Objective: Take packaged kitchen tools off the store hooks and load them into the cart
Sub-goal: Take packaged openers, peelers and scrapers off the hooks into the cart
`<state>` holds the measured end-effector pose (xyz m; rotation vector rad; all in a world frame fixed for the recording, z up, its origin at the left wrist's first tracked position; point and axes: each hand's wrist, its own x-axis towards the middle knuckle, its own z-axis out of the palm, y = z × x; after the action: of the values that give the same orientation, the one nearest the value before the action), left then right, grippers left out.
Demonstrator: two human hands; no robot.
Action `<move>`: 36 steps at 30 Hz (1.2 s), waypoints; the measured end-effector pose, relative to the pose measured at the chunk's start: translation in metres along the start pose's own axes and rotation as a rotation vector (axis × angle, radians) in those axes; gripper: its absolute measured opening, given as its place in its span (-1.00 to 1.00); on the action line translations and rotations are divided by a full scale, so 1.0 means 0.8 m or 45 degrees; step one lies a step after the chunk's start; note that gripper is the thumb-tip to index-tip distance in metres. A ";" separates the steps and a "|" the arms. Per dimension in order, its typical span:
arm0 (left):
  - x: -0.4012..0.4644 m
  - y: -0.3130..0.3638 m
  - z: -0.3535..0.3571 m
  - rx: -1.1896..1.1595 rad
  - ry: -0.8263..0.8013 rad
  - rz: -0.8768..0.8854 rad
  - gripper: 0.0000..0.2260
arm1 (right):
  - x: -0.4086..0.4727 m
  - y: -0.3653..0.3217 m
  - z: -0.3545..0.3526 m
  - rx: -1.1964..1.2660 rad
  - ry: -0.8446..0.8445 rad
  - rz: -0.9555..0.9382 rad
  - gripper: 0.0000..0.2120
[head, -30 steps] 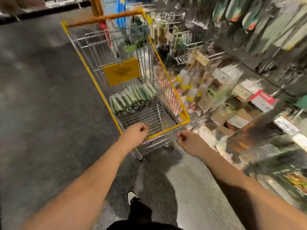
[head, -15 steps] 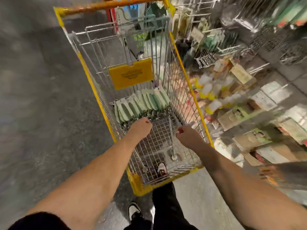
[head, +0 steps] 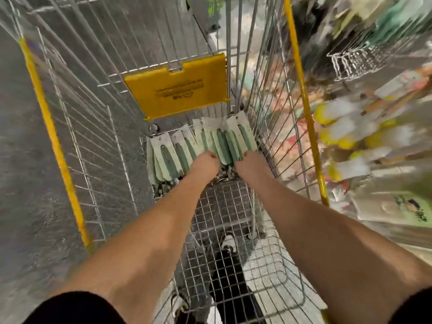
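Note:
Several packaged kitchen tools (head: 168, 155), green handles on pale cards, lie fanned in a row on the far floor of the wire cart (head: 304, 113). Both of my arms reach down into the basket. My left hand (head: 205, 165) rests on the middle of the row, knuckles up, with the fingers curled down out of sight. My right hand (head: 252, 163) touches the row's right end beside the cart's right wall, its fingers hidden too. Whether either hand grips a package does not show.
A yellow plastic flap (head: 177, 88) hangs on the cart's far wall above the packages. Blurred store shelves with carded goods and yellow-white items (head: 346, 129) run along the right. Grey floor lies to the left. My shoe (head: 228, 244) shows through the cart's mesh.
Both hands moved from the cart's near rim down into the basket onto the row of packaged tools. The camera leaned forward over the cart.

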<state>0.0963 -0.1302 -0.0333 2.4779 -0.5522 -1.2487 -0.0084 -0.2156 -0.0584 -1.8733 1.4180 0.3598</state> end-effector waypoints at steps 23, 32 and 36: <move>0.127 0.011 0.073 -0.481 0.070 -0.156 -0.61 | 0.096 0.008 0.070 -0.199 0.306 0.014 -0.57; 0.127 0.006 0.072 -0.434 0.029 -0.188 -0.61 | 0.097 0.016 0.077 0.234 0.030 0.169 -0.67; 0.121 0.001 0.069 -0.503 -0.016 -0.222 -0.65 | 0.086 0.018 0.075 0.456 0.015 0.220 -0.48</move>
<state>0.1041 -0.1820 -0.1318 2.2183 -0.0773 -1.2925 0.0151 -0.2234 -0.1475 -1.4730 1.5428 0.1635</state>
